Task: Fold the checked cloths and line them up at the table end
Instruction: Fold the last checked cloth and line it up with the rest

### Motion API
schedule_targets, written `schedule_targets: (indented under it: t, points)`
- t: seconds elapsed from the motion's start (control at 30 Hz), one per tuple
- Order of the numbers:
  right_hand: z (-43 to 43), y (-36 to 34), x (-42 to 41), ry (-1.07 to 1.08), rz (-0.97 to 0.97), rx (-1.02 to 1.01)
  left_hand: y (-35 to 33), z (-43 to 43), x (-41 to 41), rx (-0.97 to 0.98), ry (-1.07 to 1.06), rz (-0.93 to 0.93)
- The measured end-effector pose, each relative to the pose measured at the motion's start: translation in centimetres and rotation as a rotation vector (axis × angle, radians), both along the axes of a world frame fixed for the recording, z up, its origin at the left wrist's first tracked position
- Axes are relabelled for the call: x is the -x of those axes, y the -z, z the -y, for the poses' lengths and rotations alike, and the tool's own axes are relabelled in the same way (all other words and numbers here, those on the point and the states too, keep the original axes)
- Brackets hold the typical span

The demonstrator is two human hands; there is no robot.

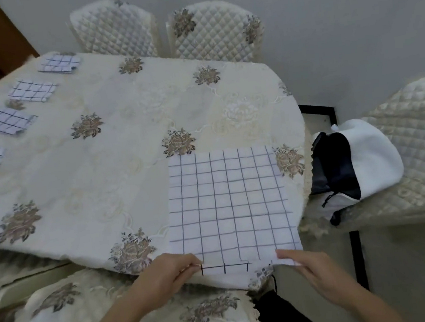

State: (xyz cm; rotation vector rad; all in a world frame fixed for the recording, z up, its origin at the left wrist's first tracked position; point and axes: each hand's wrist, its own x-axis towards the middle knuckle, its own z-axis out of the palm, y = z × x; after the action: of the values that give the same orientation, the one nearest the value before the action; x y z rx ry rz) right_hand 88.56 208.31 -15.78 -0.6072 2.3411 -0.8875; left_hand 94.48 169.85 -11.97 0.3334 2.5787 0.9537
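With four folded cloths (pixel 32 90) already lining the far desk (pixel 123 134) end, the left hand (pixel 166 274) and right hand (pixel 308 269) are pinching the spread checked cloth (pixel 230 206) by its near corners, likely needing to carry them forward for the first fold.

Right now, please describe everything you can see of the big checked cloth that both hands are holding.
The unfolded checked cloth is white with thin dark grid lines and looks like soft woven fabric. It lies spread flat, roughly square, on the near right part of the table, over the floral table cover. Its near edge hangs a little past the table edge. The left hand pinches its near left corner and the right hand its near right corner.
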Motion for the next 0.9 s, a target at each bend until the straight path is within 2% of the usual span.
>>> schedule_targets:
  t: [0.13,0.27,0.47,0.63,0.9]
  points:
    - [0.2,-2.4,0.8,0.070,-0.004,0.020,-1.4,0.5,-0.6,-0.089,-0.195,0.081]
    - [1.7,-2.7,6.5,0.052,-0.110,-0.011,-1.9,1.2,3.7,-0.127,-0.352,0.079]
    - [4.7,0.6,18.0,0.004,-0.287,-0.064,0.4,1.7,14.8,0.041,-0.443,-0.069]
    - [6.7,4.1,24.9,0.039,-0.426,-0.033,4.1,2.8,21.6,0.164,-0.405,-0.165]
    - [6.8,7.4,27.5,0.043,-0.596,-0.077,7.1,2.0,22.8,0.379,-0.463,-0.411]
